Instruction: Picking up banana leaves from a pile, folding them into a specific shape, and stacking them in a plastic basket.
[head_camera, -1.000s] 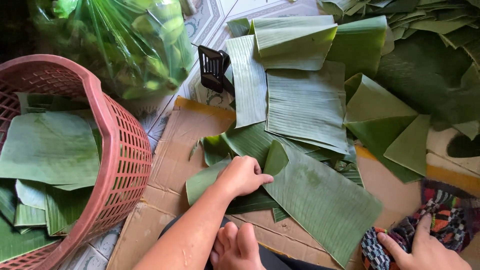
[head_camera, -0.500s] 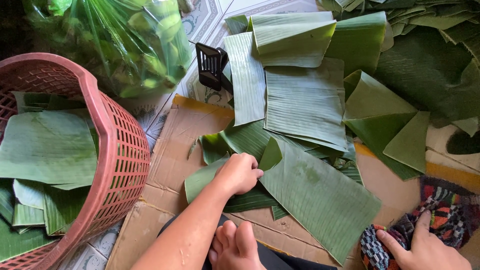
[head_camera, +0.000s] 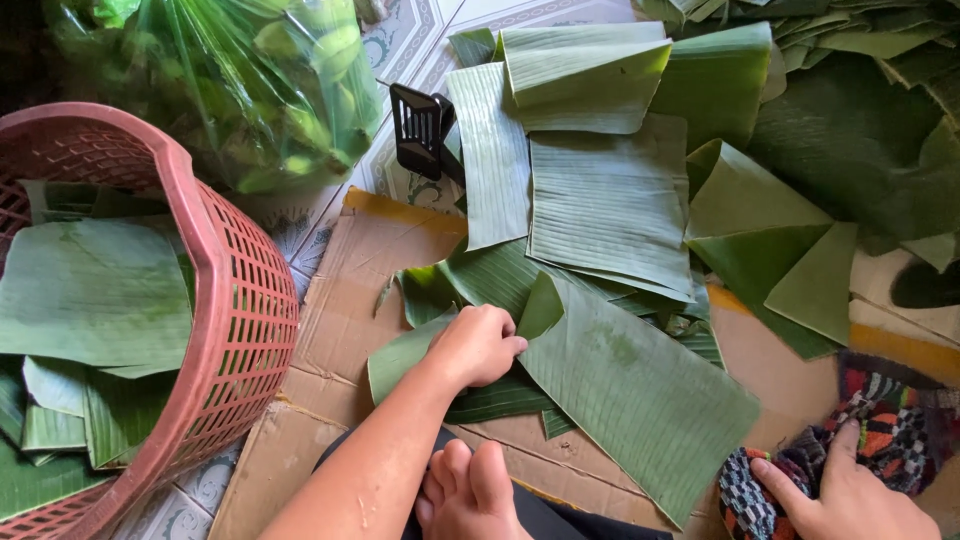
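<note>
Down low, a bare foot (head_camera: 465, 495) sits on the cardboard (head_camera: 330, 320). The right hand (head_camera: 850, 495) grips a colourful patterned cloth (head_camera: 880, 440), fingers pinched into it. The left hand (head_camera: 478, 345) is curled, pressing the folded corner of one big banana leaf (head_camera: 630, 390) lying flat on the cardboard. To the left, one red plastic basket (head_camera: 235, 300) holds stacked leaves. Farther out lie a heap of cut leaf pieces (head_camera: 610, 190), one black clip-like object (head_camera: 420, 130) and one clear bag of greens (head_camera: 230, 80).

Flat green banana leaf (head_camera: 640, 395) on cardboard (head_camera: 340, 330)
</note>
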